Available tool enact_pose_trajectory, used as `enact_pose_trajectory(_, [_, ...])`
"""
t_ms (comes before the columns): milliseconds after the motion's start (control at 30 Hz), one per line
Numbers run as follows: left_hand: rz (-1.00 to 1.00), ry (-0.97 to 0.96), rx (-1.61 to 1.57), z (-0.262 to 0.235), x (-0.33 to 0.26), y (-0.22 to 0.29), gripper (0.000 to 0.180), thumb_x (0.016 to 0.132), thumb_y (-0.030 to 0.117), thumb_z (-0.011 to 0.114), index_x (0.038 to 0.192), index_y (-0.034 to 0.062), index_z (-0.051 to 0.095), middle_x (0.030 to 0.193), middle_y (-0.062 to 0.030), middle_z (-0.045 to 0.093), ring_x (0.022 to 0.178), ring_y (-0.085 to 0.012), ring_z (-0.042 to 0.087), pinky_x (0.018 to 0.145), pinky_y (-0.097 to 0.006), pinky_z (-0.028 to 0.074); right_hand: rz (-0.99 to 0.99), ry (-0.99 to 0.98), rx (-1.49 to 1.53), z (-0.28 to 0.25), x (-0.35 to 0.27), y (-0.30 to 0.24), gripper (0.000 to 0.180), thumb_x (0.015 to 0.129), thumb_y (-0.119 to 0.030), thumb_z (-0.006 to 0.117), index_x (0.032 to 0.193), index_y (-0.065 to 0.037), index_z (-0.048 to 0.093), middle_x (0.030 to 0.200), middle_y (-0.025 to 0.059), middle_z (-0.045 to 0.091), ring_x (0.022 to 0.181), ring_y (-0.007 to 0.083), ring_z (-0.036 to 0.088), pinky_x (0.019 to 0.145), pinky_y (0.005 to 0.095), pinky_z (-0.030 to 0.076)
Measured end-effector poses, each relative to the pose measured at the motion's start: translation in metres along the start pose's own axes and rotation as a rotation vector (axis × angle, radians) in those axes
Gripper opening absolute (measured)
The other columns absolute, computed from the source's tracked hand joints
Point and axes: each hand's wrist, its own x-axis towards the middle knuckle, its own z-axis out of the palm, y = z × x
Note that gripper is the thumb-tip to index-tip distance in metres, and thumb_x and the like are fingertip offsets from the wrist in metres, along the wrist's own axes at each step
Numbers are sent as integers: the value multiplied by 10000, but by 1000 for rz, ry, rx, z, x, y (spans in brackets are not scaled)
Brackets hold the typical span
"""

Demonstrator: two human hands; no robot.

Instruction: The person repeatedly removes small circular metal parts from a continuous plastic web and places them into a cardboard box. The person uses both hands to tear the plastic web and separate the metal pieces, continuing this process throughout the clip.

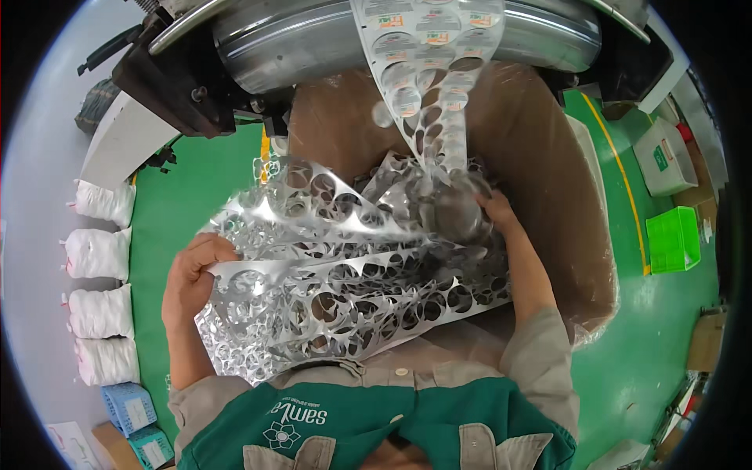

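Observation:
A long strip of shiny silver foil punched full of round holes (345, 274) lies folded in layers in front of me. My left hand (192, 274) grips its left edge, thumb on top. My right hand (495, 210) presses on the far right part of the pile, fingers closed on the foil. More of the punched strip (427, 86), with printed round lids still in it, hangs down from a large metal roller (313, 39) above. The pile rests inside a big brown box lined with clear plastic (564, 196).
The machine's dark frame (180, 78) stands at the upper left. Several white filled sacks (98, 254) line the left wall on the green floor (176, 204). A green crate (672, 239) and a white box (664, 157) sit at the right. Blue baskets (129, 407) lie at lower left.

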Motion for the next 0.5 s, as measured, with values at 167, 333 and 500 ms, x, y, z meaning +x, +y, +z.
enact_pose_trajectory(167, [-216,-46,-40,29,-21,-36,237,604,-120,516,799,-7,590,855,-84,594,830,-185,565,729,-267,426,-262,-231,-635,2,-5,-33,608,698,-359,697,1080,83,527,1053,262,568,996,356,552,858,370,417])
enact_pose_trajectory(333, [-290,63,-118,66,-43,-77,199,635,-123,496,771,5,564,802,-62,574,793,-167,547,723,-240,408,-561,-350,-253,-22,-78,-207,391,751,-209,640,1065,-4,530,922,124,615,854,229,600,716,350,451])
enact_pose_trajectory(500, [-407,132,-261,71,-48,-110,233,612,-148,405,720,15,531,743,-32,561,738,-113,511,672,-217,385,-327,-900,1314,-3,-62,-160,532,837,-335,598,1232,-17,437,1129,93,558,1061,169,539,887,337,458])
